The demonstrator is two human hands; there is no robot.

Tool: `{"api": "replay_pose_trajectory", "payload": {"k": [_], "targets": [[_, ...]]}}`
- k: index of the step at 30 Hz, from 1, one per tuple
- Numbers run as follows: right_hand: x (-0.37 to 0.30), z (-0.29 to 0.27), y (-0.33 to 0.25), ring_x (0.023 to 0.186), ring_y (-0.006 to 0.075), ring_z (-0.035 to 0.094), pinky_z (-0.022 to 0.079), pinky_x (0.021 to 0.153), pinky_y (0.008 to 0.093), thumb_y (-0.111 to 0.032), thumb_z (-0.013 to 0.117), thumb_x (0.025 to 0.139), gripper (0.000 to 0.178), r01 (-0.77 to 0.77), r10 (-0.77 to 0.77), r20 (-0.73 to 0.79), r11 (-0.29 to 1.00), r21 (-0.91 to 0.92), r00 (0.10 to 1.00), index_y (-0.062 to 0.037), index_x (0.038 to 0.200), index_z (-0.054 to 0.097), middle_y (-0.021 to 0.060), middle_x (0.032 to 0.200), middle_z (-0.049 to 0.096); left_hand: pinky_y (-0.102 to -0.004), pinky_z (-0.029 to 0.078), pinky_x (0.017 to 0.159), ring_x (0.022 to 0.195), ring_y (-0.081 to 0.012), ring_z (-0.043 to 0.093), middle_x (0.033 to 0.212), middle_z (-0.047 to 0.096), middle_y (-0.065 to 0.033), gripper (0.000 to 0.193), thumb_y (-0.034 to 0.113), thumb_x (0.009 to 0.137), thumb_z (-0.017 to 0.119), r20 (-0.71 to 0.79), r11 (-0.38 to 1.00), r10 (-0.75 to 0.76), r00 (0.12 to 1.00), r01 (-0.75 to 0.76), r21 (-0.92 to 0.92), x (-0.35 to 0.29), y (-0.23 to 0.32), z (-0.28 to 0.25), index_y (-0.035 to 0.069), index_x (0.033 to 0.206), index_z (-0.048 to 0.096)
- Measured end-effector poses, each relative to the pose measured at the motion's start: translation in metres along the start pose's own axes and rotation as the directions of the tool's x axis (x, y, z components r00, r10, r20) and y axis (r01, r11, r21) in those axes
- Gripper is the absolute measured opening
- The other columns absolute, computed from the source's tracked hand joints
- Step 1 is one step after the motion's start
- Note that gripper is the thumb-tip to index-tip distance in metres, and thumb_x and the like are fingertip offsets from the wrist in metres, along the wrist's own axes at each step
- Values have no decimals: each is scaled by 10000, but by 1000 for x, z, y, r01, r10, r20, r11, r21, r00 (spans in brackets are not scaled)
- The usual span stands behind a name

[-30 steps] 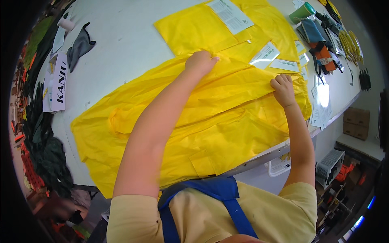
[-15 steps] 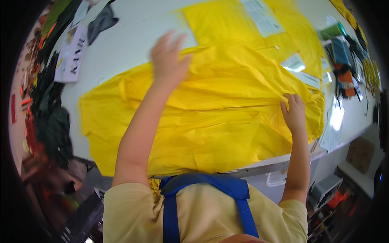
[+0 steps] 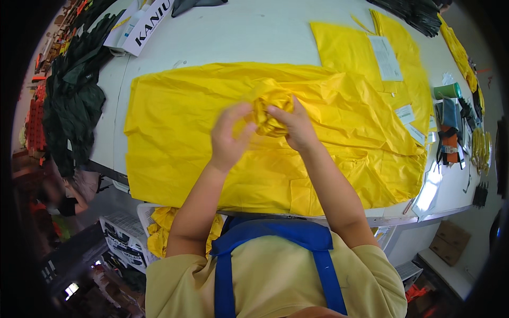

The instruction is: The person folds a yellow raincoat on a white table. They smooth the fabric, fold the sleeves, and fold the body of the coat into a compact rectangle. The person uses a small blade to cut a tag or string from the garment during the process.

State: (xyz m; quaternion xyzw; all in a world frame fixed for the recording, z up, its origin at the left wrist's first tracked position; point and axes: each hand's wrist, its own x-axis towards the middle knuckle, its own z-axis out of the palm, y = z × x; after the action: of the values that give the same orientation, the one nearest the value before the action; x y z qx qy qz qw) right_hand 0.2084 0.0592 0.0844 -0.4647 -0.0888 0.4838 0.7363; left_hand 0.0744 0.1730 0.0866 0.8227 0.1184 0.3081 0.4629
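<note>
Spread across the table is a large yellow garment or sheet of smooth, creased fabric [image 3: 180,122]. Above its middle, my right hand [image 3: 301,126] is closed on a bunched yellow fabric bundle [image 3: 271,108], thumb on the near face. The bundle is gathered into rounded folds; whether it joins the fabric below I cannot tell. At the bundle's left side is my left hand [image 3: 229,135], blurred by motion, its thumb and fingers apart. Whether its fingertips touch the bundle is unclear.
More yellow pieces [image 3: 339,47] with white paper sheets [image 3: 386,58] lie at the far right. Dark green cloth [image 3: 74,106] hangs over the left edge. A white box [image 3: 146,26] stands far left; a green roll [image 3: 448,91] sits right. Below, a crate [image 3: 143,212] holds yellow fabric.
My hands, apart over the fabric before, have come together at its middle. The right hand now holds a bunched bundle. The large fabric lies flatter, and the view has shifted.
</note>
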Motion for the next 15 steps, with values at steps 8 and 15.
{"api": "replay_pose_trajectory", "payload": {"k": [8, 15], "targets": [[-41, -19, -9, 1039, 163, 570, 482, 869, 285, 44, 666, 766, 473, -17, 17, 19, 1000, -17, 1000, -39, 1195, 485, 70, 1123, 582, -258, 478, 767, 850, -98, 578, 952, 617, -14, 378, 36, 760, 716, 369, 579, -498, 784, 618, -531, 6, -2, -2, 18, 1104, 561], [-14, -28, -2, 591, 64, 442, 380, 486, 210, 97, 564, 806, 206, 427, -479, -434, 878, -217, 763, -71, 831, 446, -8, 787, 519, -317, 471, 631, 728, -202, 560, 804, 550, -80, 291, -16, 742, 663, 313, 935, 327, 892, -353, 29, -20, 41, 29, 76, 1010, 597]]}}
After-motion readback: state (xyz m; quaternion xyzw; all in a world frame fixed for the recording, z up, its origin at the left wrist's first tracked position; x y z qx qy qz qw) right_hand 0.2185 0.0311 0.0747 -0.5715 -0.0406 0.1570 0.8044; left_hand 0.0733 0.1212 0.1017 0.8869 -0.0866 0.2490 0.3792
